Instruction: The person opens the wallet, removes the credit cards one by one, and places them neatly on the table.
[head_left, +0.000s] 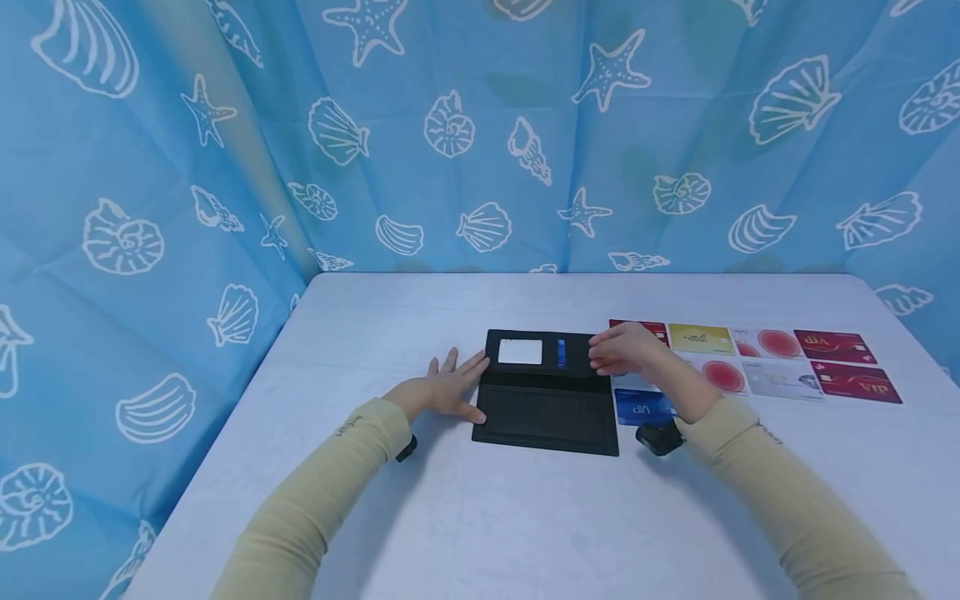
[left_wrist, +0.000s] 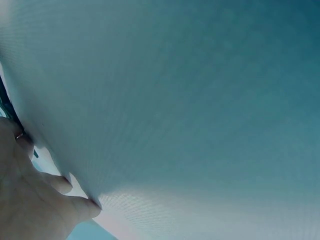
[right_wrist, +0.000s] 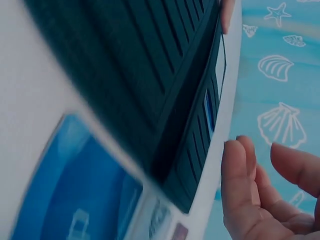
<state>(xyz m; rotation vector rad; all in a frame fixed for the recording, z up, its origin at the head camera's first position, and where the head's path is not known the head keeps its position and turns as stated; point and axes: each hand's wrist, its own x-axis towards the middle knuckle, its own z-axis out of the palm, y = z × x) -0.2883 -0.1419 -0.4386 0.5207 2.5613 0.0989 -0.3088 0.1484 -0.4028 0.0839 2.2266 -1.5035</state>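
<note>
A black wallet (head_left: pixel 546 419) lies spread flat on the white table, its fold running left to right. Its far panel has a white window (head_left: pixel 520 352) and a narrow blue strip (head_left: pixel 561 354) among the slots. At the wallet's left edge my left hand (head_left: pixel 448 390) rests with fingers spread, fingertips on the edge. My right hand (head_left: pixel 626 348) hovers by the far panel's right end. In the right wrist view its fingers (right_wrist: pixel 234 165) are loosely bent, a gap to the thumb, holding nothing. A blue VIP card (head_left: pixel 641 407) lies beside the wallet's lower right edge.
Several cards lie in rows right of the wallet, among them a gold card (head_left: pixel 701 338), a silver card (head_left: pixel 782 379) and a red VIP card (head_left: pixel 855 382). My right forearm passes over part of them. A blue shell-patterned curtain (head_left: pixel 450 183) hangs behind the table.
</note>
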